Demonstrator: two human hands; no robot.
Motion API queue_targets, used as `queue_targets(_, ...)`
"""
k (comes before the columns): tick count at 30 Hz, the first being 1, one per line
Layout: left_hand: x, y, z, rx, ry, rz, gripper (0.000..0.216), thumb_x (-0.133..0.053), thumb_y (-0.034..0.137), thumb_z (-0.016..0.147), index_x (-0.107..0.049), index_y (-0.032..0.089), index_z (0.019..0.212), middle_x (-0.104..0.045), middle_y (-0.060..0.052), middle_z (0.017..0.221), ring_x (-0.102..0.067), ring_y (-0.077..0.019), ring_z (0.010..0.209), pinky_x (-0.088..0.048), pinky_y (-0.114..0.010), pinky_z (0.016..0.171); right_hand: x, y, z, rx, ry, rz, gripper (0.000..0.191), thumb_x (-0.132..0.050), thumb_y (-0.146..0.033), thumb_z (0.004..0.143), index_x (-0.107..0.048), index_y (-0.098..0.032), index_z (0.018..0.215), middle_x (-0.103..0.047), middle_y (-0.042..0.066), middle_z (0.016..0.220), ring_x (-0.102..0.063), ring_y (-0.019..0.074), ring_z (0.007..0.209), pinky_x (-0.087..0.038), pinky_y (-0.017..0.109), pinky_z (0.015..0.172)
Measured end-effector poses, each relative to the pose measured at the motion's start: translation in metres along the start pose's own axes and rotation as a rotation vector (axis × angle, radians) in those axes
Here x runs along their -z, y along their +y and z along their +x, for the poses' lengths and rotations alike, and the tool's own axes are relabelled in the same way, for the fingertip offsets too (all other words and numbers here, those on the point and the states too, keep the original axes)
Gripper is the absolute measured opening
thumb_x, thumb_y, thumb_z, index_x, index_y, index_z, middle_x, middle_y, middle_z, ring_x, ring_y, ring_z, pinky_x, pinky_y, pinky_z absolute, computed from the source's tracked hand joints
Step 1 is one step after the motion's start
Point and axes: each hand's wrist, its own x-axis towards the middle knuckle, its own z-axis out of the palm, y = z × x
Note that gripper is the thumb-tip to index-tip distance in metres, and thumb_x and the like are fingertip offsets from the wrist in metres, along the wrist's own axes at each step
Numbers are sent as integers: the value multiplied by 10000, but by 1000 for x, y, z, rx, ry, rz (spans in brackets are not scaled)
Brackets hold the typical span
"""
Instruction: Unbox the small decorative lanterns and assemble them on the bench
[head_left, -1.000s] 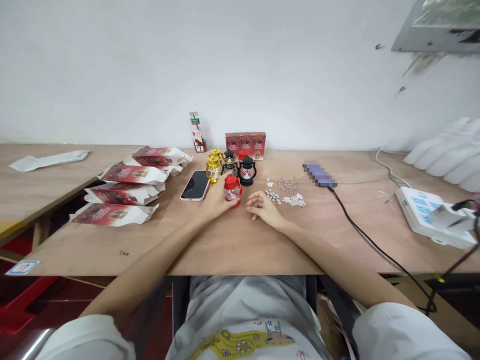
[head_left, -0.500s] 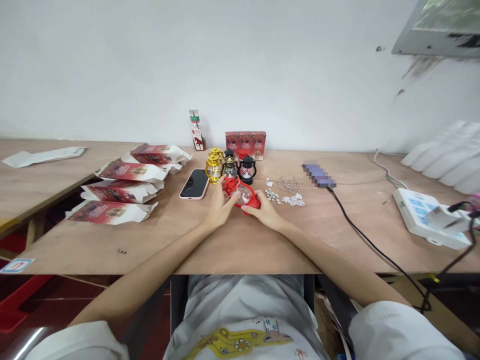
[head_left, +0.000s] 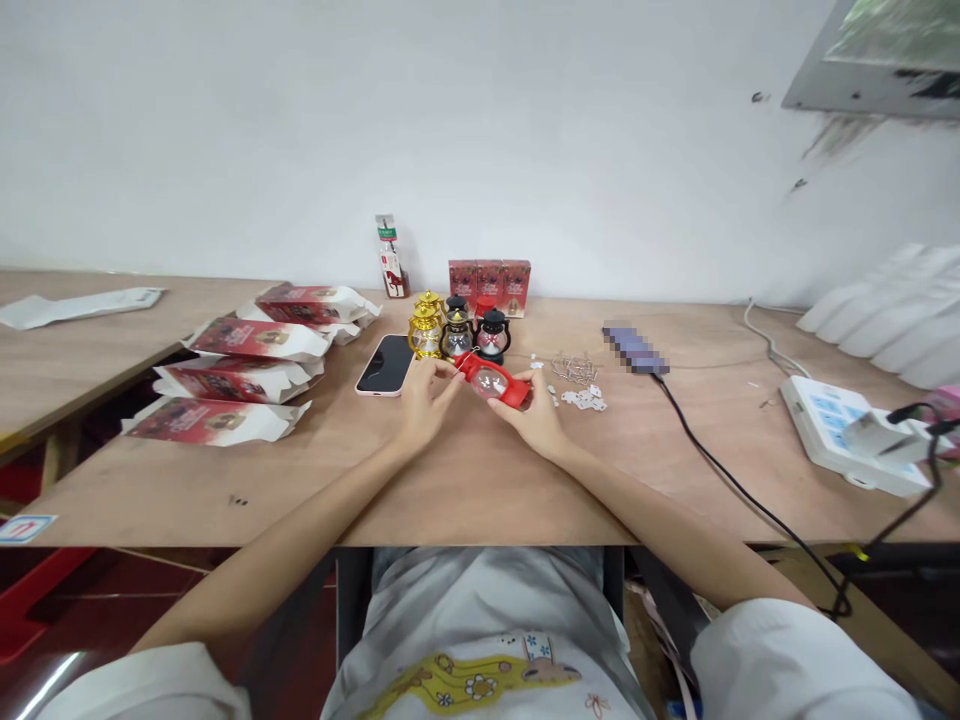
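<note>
A small red toy lantern (head_left: 495,381) with a clear globe lies tipped on its side, held just above the wooden table (head_left: 465,480) between both hands. My left hand (head_left: 424,398) pinches its top end with the fingers closed. My right hand (head_left: 534,415) grips its red base from below. Just behind them stand gold lanterns (head_left: 425,328) and black lanterns (head_left: 491,335) in a cluster. A phone (head_left: 385,365) lies flat to the left of my left hand. Small metal parts and white bits (head_left: 576,385) are scattered to the right of my right hand.
Several red-and-white packages (head_left: 251,365) lie at the left. Red boxes (head_left: 489,282) and a slim carton (head_left: 390,258) stand by the wall. A black cable (head_left: 731,470) runs to a blurred device (head_left: 634,350). A white power strip (head_left: 844,435) sits at the right.
My left hand lifted the red lantern from standing and tipped it sideways. My right hand came over from resting on the table and took hold of its base.
</note>
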Motion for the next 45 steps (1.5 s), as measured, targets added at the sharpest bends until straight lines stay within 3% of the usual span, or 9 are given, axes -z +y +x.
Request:
queue_targets(8,1,9,-2,61,-123,-225,212,-551,323,826,-562,174,676,-552,7,665,-488,-118,662,-387,-247,667,0,1,10,-18,174,164,451,-720,-479,618,-456,-223,880,-556,-16,831,-517,154,757,-425,306,737)
queue_targets(12,1,2,8,258,-32,-467,319,-593,394,789,-441,176,612,-397,50,564,-353,-73,530,-308,-201,526,1,1,11,-11,153,205,430,-718,-494,631,-485,-229,877,-557,-18,834,-518,155,774,-426,301,755)
queue_targets(15,5,-2,16,436,-47,-633,408,-616,418,766,-338,185,579,-278,79,524,-246,-45,453,-216,-181,443,3,0,12,-46,101,275,402,-706,-527,646,-517,-233,845,-558,-25,792,-530,151,762,-444,298,754)
queue_targets(19,9,1,21,790,-257,-689,439,-577,417,790,-268,200,566,-193,98,505,-142,-24,391,-105,-170,384,4,-2,10,-245,-69,465,431,-687,-605,631,-536,-237,796,-572,-32,760,-557,134,708,-484,276,664)
queue_targets(21,9,4,20,888,-367,-690,454,-566,408,793,-242,203,550,-168,104,483,-124,-18,373,-90,-159,373,2,-3,8,-338,-133,534,458,-692,-628,607,-529,-239,785,-573,-38,737,-560,126,669,-485,255,589)
queue_targets(28,-2,4,5,908,-388,-781,423,-544,378,779,-247,205,533,-177,110,398,-134,-17,319,-104,-140,340,-3,-4,3,-386,-120,509,450,-662,-637,626,-532,-242,798,-561,-52,695,-551,115,618,-473,229,523)
queue_targets(37,-14,-3,-7,845,-281,-755,496,-598,479,726,-270,201,479,-244,95,358,-202,-16,287,-134,-145,319,-5,7,0,-232,-55,347,363,-583,-590,742,-519,-240,819,-536,-32,748,-542,137,724,-501,275,697)
queue_targets(41,-12,1,-9,807,-288,-749,517,-615,506,717,-292,198,454,-254,87,340,-224,-22,282,-135,-157,315,-5,8,0,-238,-22,341,361,-603,-581,732,-518,-239,814,-524,-33,729,-522,129,682,-494,257,630)
queue_targets(45,-15,6,-8,881,-326,-821,519,-631,488,721,-267,204,485,-200,109,365,-172,-13,299,-125,-159,325,-6,1,1,-339,-45,457,386,-630,-590,690,-496,-242,793,-531,-47,688,-507,116,591,-472,240,533)
